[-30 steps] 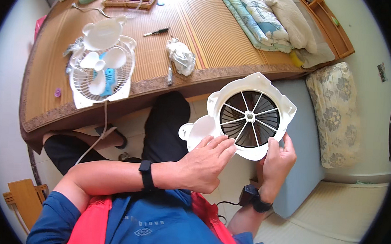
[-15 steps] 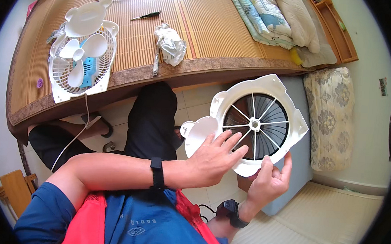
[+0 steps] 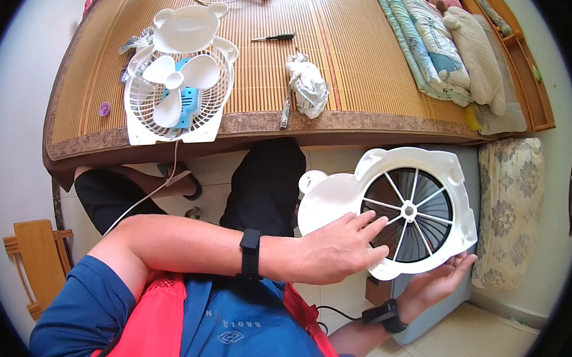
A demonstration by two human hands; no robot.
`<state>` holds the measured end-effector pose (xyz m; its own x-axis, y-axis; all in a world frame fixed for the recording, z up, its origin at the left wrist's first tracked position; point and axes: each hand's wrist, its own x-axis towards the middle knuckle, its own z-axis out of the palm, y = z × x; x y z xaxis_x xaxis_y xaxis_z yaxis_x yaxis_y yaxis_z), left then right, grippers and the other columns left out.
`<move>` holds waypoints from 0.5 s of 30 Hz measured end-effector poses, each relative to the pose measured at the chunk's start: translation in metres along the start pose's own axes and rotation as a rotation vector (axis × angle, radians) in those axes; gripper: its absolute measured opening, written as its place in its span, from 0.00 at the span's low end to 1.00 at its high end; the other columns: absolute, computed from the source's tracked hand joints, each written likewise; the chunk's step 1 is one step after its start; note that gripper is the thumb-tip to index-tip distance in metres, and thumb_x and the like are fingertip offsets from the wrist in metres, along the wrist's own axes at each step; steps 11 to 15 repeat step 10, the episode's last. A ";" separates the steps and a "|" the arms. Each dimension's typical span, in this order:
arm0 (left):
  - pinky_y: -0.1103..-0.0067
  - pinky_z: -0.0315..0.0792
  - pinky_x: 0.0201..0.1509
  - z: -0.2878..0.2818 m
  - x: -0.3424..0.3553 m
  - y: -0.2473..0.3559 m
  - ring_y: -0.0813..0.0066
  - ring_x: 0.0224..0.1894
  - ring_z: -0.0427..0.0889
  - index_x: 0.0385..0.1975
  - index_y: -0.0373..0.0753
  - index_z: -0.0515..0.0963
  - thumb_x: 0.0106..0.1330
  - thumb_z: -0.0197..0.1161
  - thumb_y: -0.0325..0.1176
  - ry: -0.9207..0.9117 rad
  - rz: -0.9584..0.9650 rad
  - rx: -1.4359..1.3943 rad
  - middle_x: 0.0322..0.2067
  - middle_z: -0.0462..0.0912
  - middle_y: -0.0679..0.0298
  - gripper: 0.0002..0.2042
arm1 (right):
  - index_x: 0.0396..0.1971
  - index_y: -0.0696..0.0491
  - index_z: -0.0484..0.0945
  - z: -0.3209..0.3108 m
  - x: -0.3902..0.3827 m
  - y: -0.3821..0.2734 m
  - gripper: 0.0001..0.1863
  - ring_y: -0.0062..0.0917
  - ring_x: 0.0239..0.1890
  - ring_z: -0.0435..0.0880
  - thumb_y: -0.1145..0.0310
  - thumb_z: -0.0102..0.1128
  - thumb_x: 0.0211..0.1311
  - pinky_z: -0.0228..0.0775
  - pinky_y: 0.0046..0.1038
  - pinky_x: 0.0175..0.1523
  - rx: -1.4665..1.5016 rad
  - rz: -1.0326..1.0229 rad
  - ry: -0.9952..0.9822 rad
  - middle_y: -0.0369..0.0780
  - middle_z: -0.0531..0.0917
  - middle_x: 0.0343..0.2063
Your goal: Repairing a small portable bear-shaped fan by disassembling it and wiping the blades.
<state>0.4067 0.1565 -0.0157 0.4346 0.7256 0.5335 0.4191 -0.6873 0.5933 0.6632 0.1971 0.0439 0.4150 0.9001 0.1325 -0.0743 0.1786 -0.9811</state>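
A white plastic fan cover (image 3: 466,176), bear-shaped with round ears and a spoked ring over a dark curved grille, is tilted up over the floor at the right. Across its lower left lies my left hand (image 3: 334,250), fingers apart and stretched over the rim and spokes. My right hand (image 3: 431,285) grips the cover's lower right edge, some of its fingers hidden behind the plastic. On the mat-covered bed at the left rests the other fan half (image 3: 223,86), a white basket grille with white blades (image 3: 201,72) and a blue housing (image 3: 187,107) behind them.
A black-handled screwdriver (image 3: 275,38), a crumpled white plastic bag (image 3: 308,88) and a slim metallic tool (image 3: 285,113) lie on the bamboo mat. Folded quilts (image 3: 425,49) sit farther right. A cable (image 3: 142,199) hangs from the fan half over the bed's edge, across my leg.
The view has shifted left. The fan cover has turned in my hands. My right hand has moved from its lower rim, with thumb in front, to underneath its right corner.
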 end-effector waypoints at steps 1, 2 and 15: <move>0.51 0.78 0.67 -0.002 0.002 -0.001 0.30 0.67 0.79 0.54 0.31 0.80 0.60 0.69 0.25 -0.002 -0.001 0.001 0.64 0.77 0.27 0.20 | 0.71 0.65 0.73 0.002 -0.002 0.006 0.41 0.40 0.61 0.86 0.38 0.43 0.89 0.83 0.42 0.63 -0.043 0.009 0.043 0.51 0.85 0.60; 0.51 0.78 0.69 -0.003 0.003 -0.002 0.32 0.68 0.78 0.55 0.32 0.80 0.63 0.69 0.27 -0.053 0.029 0.062 0.65 0.77 0.30 0.20 | 0.73 0.64 0.72 0.002 -0.005 0.010 0.43 0.44 0.62 0.86 0.35 0.41 0.88 0.83 0.46 0.65 -0.087 0.017 0.091 0.53 0.84 0.62; 0.55 0.84 0.61 0.007 0.005 -0.002 0.42 0.65 0.83 0.48 0.33 0.86 0.65 0.68 0.35 -0.291 0.218 0.176 0.63 0.81 0.34 0.15 | 0.86 0.57 0.53 -0.069 -0.036 0.034 0.56 0.53 0.80 0.67 0.23 0.45 0.79 0.60 0.62 0.83 0.452 0.251 -0.219 0.56 0.65 0.80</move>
